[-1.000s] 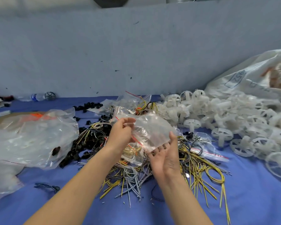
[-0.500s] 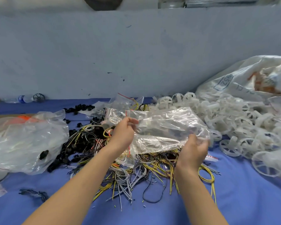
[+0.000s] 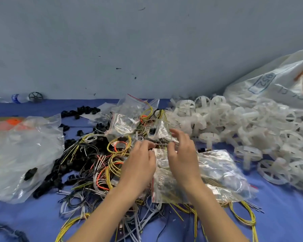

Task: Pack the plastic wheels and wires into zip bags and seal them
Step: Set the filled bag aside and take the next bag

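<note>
Both hands meet over the middle of the blue-covered bench (image 3: 278, 217). The left hand (image 3: 140, 165) has its fingers curled and pinches the top edge of a clear zip bag (image 3: 215, 173); the right hand (image 3: 182, 154) holds the same edge just beside it, thumb against the strip, forefinger lifted and stretched toward twelve o'clock. The bag lies flat from the hands toward four o'clock, on top of the wires (image 3: 98, 165); glare on the plastic hides what is inside.

The wires are a loose tangle of yellow, white, black and orange spread under and around both forearms, from nine o'clock round to five o'clock of the hands. The plastic wheels (image 3: 252, 130), white and translucent, are heaped from one to three o'clock, the nearest just beside the bag's far corner. Behind them, at two o'clock, a big white sack (image 3: 278, 81) with blue printing leans on the grey wall (image 3: 147, 41).

At twelve o'clock, just beyond the fingertips, lie several filled zip bags (image 3: 128, 119) with red seal strips. At nine o'clock sits a large crumpled clear plastic bag (image 3: 21, 154); small black parts (image 3: 84, 110) are scattered at eleven o'clock and along the edge of the wire pile. Far off at ten o'clock, against the wall, a bottle (image 3: 18, 98) lies beside a dark wheel (image 3: 35, 97).
</note>
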Tool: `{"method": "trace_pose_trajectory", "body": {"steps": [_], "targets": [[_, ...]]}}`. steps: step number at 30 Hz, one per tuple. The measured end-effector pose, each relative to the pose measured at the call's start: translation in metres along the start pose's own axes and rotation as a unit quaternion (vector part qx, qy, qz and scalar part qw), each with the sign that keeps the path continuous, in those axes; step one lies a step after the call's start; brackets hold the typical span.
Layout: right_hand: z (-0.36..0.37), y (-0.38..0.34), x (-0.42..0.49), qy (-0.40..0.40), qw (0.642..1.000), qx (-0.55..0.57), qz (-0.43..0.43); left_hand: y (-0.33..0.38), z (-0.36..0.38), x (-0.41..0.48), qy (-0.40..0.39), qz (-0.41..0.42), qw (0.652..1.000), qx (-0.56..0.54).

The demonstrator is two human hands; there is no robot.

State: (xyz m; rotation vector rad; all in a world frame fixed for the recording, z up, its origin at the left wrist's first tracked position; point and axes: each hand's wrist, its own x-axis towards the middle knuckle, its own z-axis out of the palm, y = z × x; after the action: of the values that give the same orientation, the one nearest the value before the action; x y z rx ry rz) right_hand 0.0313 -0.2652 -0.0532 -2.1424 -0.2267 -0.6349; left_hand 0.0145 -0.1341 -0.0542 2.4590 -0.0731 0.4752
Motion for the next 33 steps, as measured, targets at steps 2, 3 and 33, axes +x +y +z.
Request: {"method": "trace_pose_trajectory", "body": {"steps": [2,3,33], "targets": [[0.018,0.007,0.005,-0.052,0.998,-0.022,-0.012,-0.011,-0.003,0.008,0.0,0.015,1.0,0.004],[0.026,0.011,0.005,-0.068,0.997,-0.032,-0.012,-0.016,-0.004,0.012,-0.003,0.02,1.0,0.008],[0.044,0.031,0.0,-0.083,0.996,-0.044,0.001,-0.061,-0.064,0.014,0.115,-0.05,0.991,-0.04]]}}
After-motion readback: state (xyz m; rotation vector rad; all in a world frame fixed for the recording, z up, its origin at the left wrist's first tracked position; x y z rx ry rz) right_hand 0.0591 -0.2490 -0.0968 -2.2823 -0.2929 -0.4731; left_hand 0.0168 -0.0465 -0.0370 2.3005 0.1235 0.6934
